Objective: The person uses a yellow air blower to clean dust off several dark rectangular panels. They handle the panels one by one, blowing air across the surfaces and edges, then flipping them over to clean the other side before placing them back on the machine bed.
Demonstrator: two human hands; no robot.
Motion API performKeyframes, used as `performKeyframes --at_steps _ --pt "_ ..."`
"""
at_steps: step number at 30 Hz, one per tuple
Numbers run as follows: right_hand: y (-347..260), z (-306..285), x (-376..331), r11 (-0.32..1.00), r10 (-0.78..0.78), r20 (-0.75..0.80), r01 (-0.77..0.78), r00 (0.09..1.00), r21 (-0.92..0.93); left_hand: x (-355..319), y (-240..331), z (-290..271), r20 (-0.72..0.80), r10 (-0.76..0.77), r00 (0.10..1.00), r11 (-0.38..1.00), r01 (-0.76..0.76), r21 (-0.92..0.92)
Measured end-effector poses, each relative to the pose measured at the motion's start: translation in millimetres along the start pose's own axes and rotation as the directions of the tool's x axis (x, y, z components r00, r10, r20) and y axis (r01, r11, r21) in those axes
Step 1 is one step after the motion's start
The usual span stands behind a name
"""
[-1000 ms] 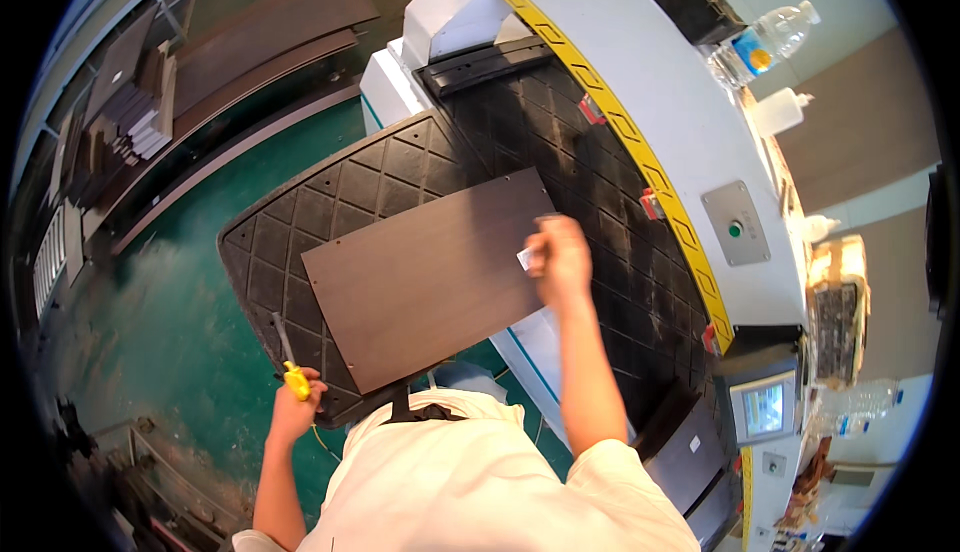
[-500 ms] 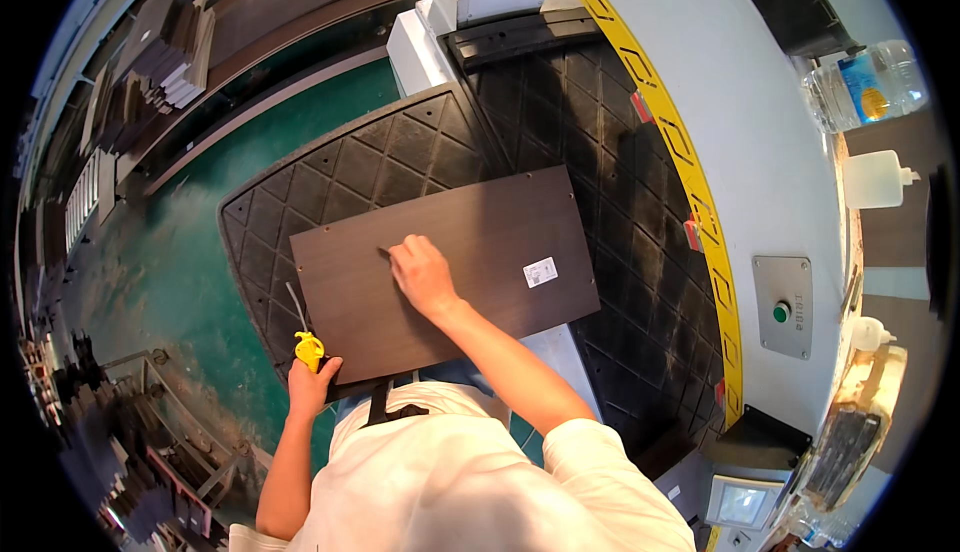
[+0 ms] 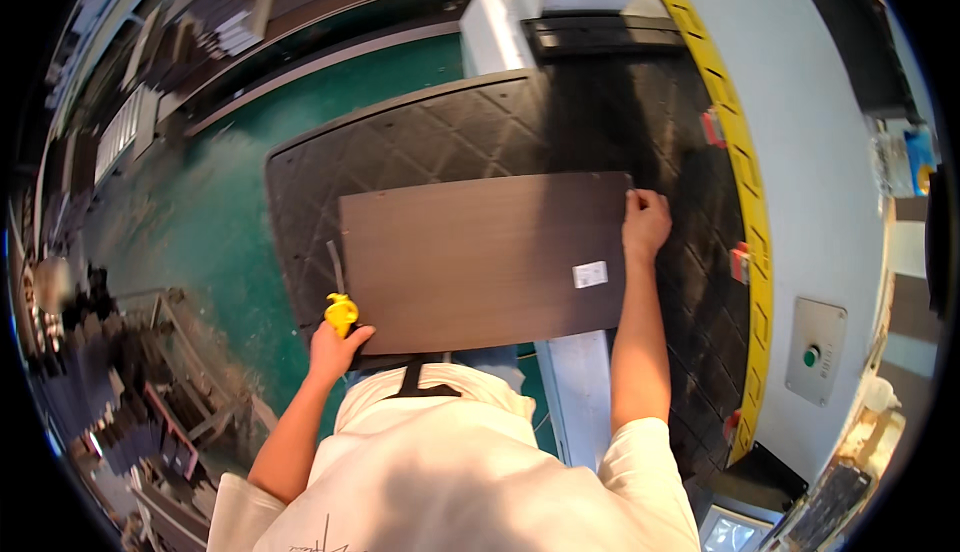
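A brown rectangular wood-look panel [image 3: 470,262] lies in front of my body, its long side running left to right, with a small white label [image 3: 590,274] near its right end. By the panel's near left corner, my left hand [image 3: 338,348] is closed round a yellow air blow gun [image 3: 341,312] with a thin metal nozzle pointing away from me. The thumb of that hand rests at the panel's edge. At the far right corner, the fingers of my right hand [image 3: 648,222] pinch the panel's edge; the fingertips are partly hidden.
Black ribbed matting [image 3: 400,147] lies under and beyond the panel. To the right runs a pale machine side with a yellow strip [image 3: 745,202] and a green button on a metal plate [image 3: 820,352]. Stacked boards [image 3: 235,12] stand far left; a metal rack [image 3: 180,352] stands near left.
My right hand has moved from over the panel's middle to its far right corner. The panel has turned and now lies more level across the view. My left hand keeps the blow gun.
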State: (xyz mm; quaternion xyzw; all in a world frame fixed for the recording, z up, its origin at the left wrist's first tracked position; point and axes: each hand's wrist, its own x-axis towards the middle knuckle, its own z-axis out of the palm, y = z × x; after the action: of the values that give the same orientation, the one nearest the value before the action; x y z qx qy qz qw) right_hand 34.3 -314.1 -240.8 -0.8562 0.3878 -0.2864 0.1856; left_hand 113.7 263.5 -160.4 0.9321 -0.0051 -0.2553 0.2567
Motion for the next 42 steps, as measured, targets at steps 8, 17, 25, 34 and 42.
performKeyframes --at_steps 8,17,25,34,42 --pt "-169 61 -97 0.975 -0.006 0.204 -0.039 0.979 0.217 4 -26 -2 0.065 -0.02 0.998 1.0 0.018 0.023" --pt "-351 134 -159 0.828 -0.509 0.529 0.22 0.679 0.515 8 -101 -46 -0.001 0.088 0.996 0.978 -0.086 -0.19" --pt "-273 -15 -327 0.713 -0.698 0.664 0.35 0.27 0.607 17 -142 -70 0.071 -0.058 0.996 0.824 0.088 -0.559" --pt "-331 6 -367 0.901 -0.312 0.414 0.128 0.855 0.414 20 -61 -28 0.301 0.014 0.954 0.838 0.153 -0.523" --pt "-131 -44 -268 0.992 0.077 0.138 -0.09 0.987 0.088 10 -28 2 0.172 0.086 0.981 0.993 -0.069 -0.101"
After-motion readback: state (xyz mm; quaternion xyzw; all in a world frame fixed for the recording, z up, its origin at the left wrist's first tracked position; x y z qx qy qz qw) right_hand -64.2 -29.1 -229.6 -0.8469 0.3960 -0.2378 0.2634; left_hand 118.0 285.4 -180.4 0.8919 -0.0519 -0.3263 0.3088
